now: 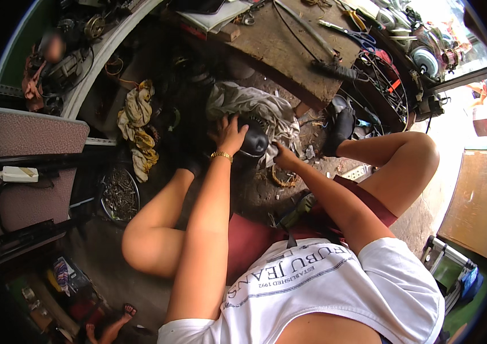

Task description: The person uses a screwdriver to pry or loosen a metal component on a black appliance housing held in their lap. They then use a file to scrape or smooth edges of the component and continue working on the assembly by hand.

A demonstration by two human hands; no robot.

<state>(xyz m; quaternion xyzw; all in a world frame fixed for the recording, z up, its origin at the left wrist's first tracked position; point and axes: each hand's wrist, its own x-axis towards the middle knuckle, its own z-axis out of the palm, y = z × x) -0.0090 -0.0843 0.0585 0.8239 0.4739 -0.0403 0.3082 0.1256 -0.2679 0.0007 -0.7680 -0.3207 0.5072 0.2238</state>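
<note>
A rounded black part (255,143) with a finned edge rests among a crumpled grey cloth (237,97) on the dirty floor, between my bent legs. My left hand (229,132), a gold bracelet on the wrist, grips the left side of this part, fingers curled over it. My right hand (282,155) is closed at the part's right, beside the cloth; what lies in its fingers is too small to make out. A coiled ring (283,182) lies just below that hand.
A wooden bench (278,43) with a hacksaw and scissors stands ahead. Yellowed rags (143,143) and a bowl of small metal parts (118,195) are left. A tray of tools (386,86) sits at upper right. Another person's bare foot (128,311) shows at lower left.
</note>
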